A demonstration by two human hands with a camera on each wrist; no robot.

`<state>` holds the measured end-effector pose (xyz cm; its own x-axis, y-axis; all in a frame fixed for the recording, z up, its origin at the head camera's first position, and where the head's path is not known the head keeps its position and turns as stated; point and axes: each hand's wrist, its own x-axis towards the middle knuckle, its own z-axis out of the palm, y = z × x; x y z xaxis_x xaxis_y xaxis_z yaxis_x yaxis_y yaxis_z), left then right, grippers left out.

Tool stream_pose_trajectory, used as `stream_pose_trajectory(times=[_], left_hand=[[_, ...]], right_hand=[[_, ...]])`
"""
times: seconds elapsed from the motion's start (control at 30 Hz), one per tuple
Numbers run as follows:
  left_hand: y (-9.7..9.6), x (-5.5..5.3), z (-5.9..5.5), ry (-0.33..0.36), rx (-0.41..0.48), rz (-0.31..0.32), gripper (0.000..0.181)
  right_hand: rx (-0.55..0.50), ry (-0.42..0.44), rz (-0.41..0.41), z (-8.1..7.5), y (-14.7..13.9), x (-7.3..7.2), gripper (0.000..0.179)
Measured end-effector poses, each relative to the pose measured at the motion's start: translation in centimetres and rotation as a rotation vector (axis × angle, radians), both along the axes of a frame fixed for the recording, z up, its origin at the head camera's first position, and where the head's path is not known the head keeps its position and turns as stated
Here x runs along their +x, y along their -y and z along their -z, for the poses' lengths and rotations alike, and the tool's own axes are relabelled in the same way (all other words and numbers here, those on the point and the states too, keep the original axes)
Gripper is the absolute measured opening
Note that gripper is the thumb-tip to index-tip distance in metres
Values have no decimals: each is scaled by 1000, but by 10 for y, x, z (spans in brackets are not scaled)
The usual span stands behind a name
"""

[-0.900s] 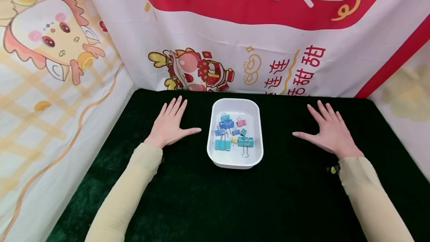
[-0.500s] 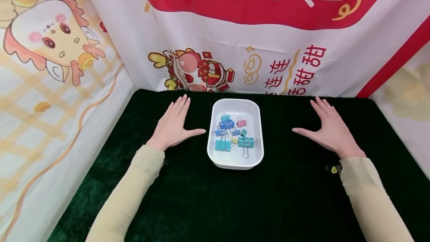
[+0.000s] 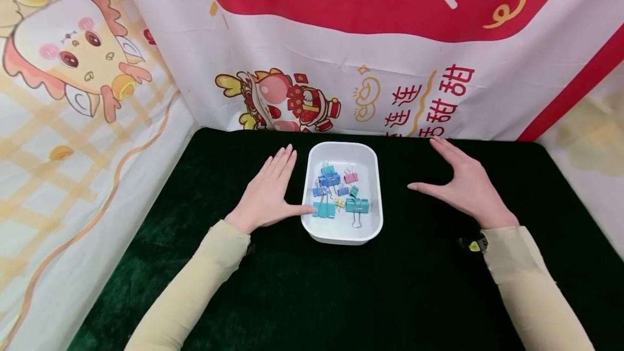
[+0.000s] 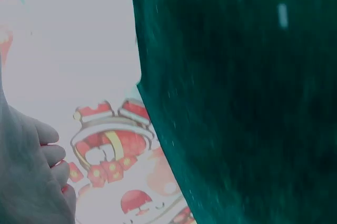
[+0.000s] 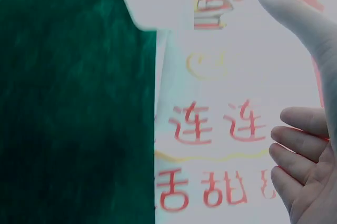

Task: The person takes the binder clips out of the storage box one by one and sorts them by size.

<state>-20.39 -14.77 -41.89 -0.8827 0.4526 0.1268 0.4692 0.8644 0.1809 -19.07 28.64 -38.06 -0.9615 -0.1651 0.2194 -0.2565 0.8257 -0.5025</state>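
Note:
A white plastic tray (image 3: 341,234) stands on the dark green cloth, holding several binder clips. Among them are a teal clip (image 3: 324,209) at its left, another teal clip (image 3: 357,206) at its right, a blue clip (image 3: 330,179) and a pink clip (image 3: 350,177). My left hand (image 3: 265,194) is just left of the tray, fingers extended together, the thumb tip overlapping the tray's left rim in the head view. My right hand (image 3: 468,188) is farther off to the right, thumb and fingers spread apart, holding nothing; its palm (image 5: 316,192) shows in the right wrist view.
Dark green velvet cloth (image 3: 351,297) covers the table. Behind it hangs a white and red printed curtain (image 3: 283,42), and a patterned cloth (image 3: 97,177) rises along the left side. A dark band with a yellow-green spot (image 3: 474,245) sits at the right wrist.
My left hand has moved right, up to the tray's left rim. My right hand has shifted left toward the tray and turned more sideways. The tray and clips stay put.

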Motion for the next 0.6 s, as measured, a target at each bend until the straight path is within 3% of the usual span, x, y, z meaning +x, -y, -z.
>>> stream_pose_trajectory(times=[0.33, 0.6], left_hand=[[-21, 19, 4, 60, 28, 62, 141], [-30, 25, 10, 108, 8, 67, 141]], right_hand=[[-26, -29, -151, -8, 42, -1, 112], [-85, -47, -280, -14, 77, -1, 101]])
